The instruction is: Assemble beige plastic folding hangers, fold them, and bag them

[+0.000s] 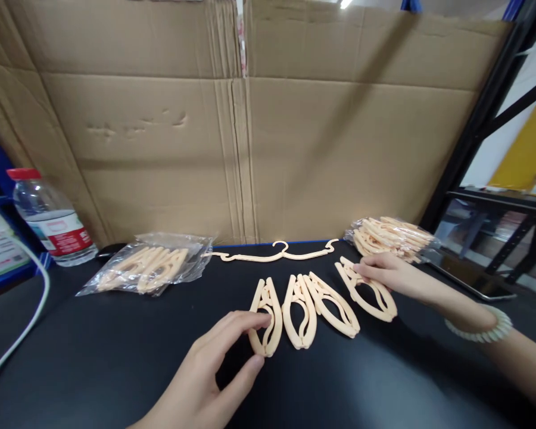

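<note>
Leftmost in a row of folded cream plastic hangers on the black table, one folding hanger (276,333) lies under the fingers of my left hand (209,363). My index finger reaches over its side and the thumb is at its lower end. At the right end of the row, my right hand (390,273) grips another folding hanger (370,298) by its upper part, the other fingers partly hidden. Two more folded hangers (300,313) (335,307) lie between the hands. Behind them, an unfolded hanger (283,255) lies with its hook away from me.
Clear plastic bags of hangers lie at back left (147,268) and back right (390,235). A red-capped water bottle (58,223) and a white cable (40,298) are at left. A dark flat device (473,280) lies at right. Cardboard (295,137) walls the back.
</note>
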Motion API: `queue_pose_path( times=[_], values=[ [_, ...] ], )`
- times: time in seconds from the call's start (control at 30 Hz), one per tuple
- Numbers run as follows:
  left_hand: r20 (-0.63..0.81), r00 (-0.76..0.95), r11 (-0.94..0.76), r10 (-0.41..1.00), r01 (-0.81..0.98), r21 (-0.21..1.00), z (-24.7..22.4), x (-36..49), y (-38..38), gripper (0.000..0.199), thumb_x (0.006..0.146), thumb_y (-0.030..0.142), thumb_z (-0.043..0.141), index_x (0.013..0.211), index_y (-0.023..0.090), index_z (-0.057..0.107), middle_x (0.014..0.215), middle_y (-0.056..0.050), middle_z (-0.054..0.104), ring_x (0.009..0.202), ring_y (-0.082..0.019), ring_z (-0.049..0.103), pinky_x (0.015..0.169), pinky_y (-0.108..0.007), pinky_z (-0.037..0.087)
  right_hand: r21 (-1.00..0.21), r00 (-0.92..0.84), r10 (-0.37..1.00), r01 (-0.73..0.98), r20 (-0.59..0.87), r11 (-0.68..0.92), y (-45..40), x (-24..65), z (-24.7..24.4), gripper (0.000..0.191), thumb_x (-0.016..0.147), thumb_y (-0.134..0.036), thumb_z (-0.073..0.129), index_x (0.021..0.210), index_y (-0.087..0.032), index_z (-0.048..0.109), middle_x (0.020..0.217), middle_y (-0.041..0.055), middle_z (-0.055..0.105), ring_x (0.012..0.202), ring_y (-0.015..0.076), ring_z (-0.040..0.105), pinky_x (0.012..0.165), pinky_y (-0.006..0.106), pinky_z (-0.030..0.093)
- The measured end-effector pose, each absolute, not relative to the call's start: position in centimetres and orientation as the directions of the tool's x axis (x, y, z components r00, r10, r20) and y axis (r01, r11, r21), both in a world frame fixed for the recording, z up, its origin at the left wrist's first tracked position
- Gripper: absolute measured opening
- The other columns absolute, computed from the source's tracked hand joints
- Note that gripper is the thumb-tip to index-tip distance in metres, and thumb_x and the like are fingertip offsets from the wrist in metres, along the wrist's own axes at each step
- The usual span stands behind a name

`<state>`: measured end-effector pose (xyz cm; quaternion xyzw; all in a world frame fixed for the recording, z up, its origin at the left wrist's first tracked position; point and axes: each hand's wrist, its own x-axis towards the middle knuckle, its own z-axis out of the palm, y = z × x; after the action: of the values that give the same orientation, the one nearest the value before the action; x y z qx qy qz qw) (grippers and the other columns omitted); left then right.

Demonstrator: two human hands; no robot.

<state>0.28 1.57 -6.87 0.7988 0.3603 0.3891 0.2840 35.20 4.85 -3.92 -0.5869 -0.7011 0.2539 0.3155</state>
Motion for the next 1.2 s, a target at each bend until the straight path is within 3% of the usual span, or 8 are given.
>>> queue_pose_path(
  times=[0.1, 0.23, 0.37, 0.47, 0.53, 0.73, 0.87, 1.2],
  values=[
    [0.433, 0.489, -0.639, 0.757, 0.418, 0.646, -6.8, 0.4, 1.2, 0.034, 0.084, 0.025, 0.062, 0.116, 0.033, 0.065, 0.115, -0.004, 0.068, 0.106, -0.026, 0.063, 0.095, -0.032, 0.051, -0.637, -0.144, 0.988, 0.756, 0.061, 0.15, 5.1, 35.4, -4.7, 0.046, 0.088, -0.056, 0.048, 0.061, -0.019, 0.048, 0.05, -0.0037, 0.043, 0.044, 0.0094, 0.041, 0.04, 0.022, 0.029],
    [0.442, 0.605, -0.742, 0.663, 0.45, 0.497, -6.2, 0.4, 0.6, 0.04, 0.084, 0.019, 0.056, 0.122, 0.033, 0.06, 0.125, -0.003, 0.064, 0.114, -0.023, 0.06, 0.098, -0.034, 0.05, -0.623, -0.142, 0.985, 0.781, -0.099, 0.05, 4.0, 34.6, -4.7, 0.046, 0.089, -0.061, 0.043, 0.079, -0.017, 0.053, 0.058, -0.0001, 0.056, 0.045, 0.0128, 0.053, 0.041, 0.023, 0.039],
    [0.377, 0.713, -0.805, 0.592, 0.499, 0.32, -6.2, 0.0, 0.4, 0.049, 0.086, 0.024, 0.057, 0.134, 0.034, 0.05, 0.141, -0.002, 0.053, 0.129, -0.024, 0.049, 0.107, -0.041, 0.043, -0.402, -0.218, 0.976, 0.895, -0.015, 0.193, 2.0, 34.2, -3.5, 0.048, 0.091, -0.058, 0.042, 0.102, -0.015, 0.061, 0.098, 0.0132, 0.068, 0.085, 0.0252, 0.067, 0.073, 0.037, 0.055],
    [0.329, 0.753, -0.822, 0.569, 0.523, 0.225, -6.9, 0.0, 0.3, 0.057, 0.087, 0.037, 0.06, 0.141, 0.035, 0.041, 0.149, -0.002, 0.043, 0.138, -0.03, 0.038, 0.112, -0.054, 0.031, -0.283, -0.368, 0.93, 0.894, -0.017, 0.349, 0.4, 33.6, -3.0, 0.068, 0.086, -0.06, 0.051, 0.14, -0.02, 0.045, 0.146, 0.0163, 0.042, 0.133, 0.0368, 0.04, 0.107, 0.052, 0.038],
    [0.313, 0.765, -0.826, 0.563, 0.538, 0.171, -7.5, 0.1, 0.2, 0.066, 0.086, 0.046, 0.061, 0.145, 0.035, 0.034, 0.152, -0.002, 0.037, 0.14, -0.033, 0.032, 0.112, -0.059, 0.026, -0.283, -0.454, 0.887, 0.864, -0.082, 0.416, -0.4, 32.7, -3.3, 0.081, 0.084, -0.062, 0.054, 0.151, -0.027, 0.024, 0.157, 0.0111, 0.022, 0.142, 0.0395, 0.02, 0.112, 0.059, 0.025],
    [0.264, 0.767, -0.805, 0.585, 0.589, 0.07, -8.6, 0.4, 0.2, 0.076, 0.084, 0.064, 0.053, 0.148, 0.031, 0.03, 0.154, -0.007, 0.028, 0.142, -0.037, 0.025, 0.11, -0.057, 0.031, -0.269, -0.522, 0.851, 0.829, -0.058, 0.49, -1.2, 28.9, -5.9, 0.079, 0.088, -0.061, 0.048, 0.151, -0.037, 0.006, 0.16, 0.006, 0.005, 0.144, 0.0415, 0.005, 0.109, 0.07, 0.008],
    [0.264, 0.752, -0.792, 0.605, 0.602, 0.102, -8.1, 0.0, 0.3, 0.075, 0.085, 0.064, 0.049, 0.149, 0.03, 0.028, 0.155, -0.008, 0.024, 0.142, -0.039, 0.02, 0.11, -0.063, 0.025, -0.251, -0.536, 0.844, 0.818, -0.002, 0.518, -0.6, 28.0, -6.8, 0.075, 0.091, -0.059, 0.044, 0.15, -0.038, 0.001, 0.16, 0.0052, 0.008, 0.145, 0.0388, 0.004, 0.109, 0.071, 0.006],
    [0.219, 0.73, -0.761, 0.647, 0.633, 0.139, -7.5, -1.0, 2.9, 0.069, 0.087, 0.055, 0.053, 0.148, 0.031, 0.031, 0.157, -0.005, 0.023, 0.145, -0.034, 0.016, 0.113, -0.06, 0.022, -0.207, -0.501, 0.865, 0.848, -0.01, 0.489, 1.4, 26.1, -6.6, 0.075, 0.09, -0.068, 0.03, 0.152, -0.031, 0.008, 0.159, 0.0082, 0.007, 0.144, 0.0416, 0.007, 0.107, 0.072, 0.005]
  ],
)
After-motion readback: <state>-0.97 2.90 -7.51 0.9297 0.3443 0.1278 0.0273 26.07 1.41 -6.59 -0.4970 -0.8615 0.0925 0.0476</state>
